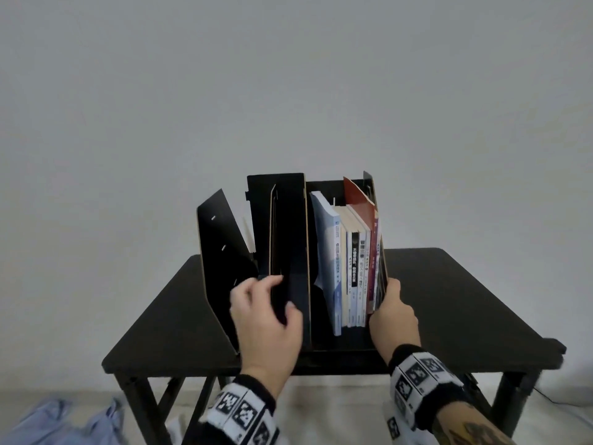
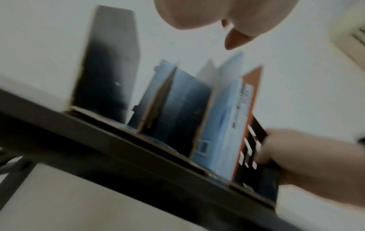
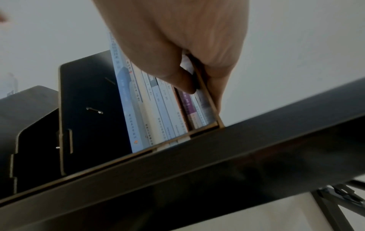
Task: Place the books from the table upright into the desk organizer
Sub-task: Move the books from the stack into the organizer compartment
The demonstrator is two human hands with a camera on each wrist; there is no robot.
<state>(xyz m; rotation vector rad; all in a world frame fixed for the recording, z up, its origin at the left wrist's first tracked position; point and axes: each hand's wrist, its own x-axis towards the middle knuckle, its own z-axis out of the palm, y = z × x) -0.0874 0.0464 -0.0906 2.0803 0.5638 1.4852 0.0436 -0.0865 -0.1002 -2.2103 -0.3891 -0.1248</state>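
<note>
A black desk organizer (image 1: 276,220) stands on the black table (image 1: 449,300). Several books (image 1: 353,268) stand upright in its right compartment, a pale blue one (image 1: 327,252) on the left and a red one (image 1: 359,200) at the back right. My right hand (image 1: 390,293) pinches the organizer's right wall (image 3: 209,106), with the thumb inside against the end books (image 3: 158,109) and the fingers (image 3: 215,87) outside. My left hand (image 1: 272,297) hovers in front of the middle dividers with loosely curled fingers (image 2: 197,15) and holds nothing. The left wrist view is blurred.
The organizer's leftmost panel (image 1: 221,252) leans outward to the left. Bare tabletop lies on both sides of the organizer. A pale blue cloth (image 1: 64,422) lies on the floor at lower left, beside the table legs (image 1: 141,409). A plain wall stands behind.
</note>
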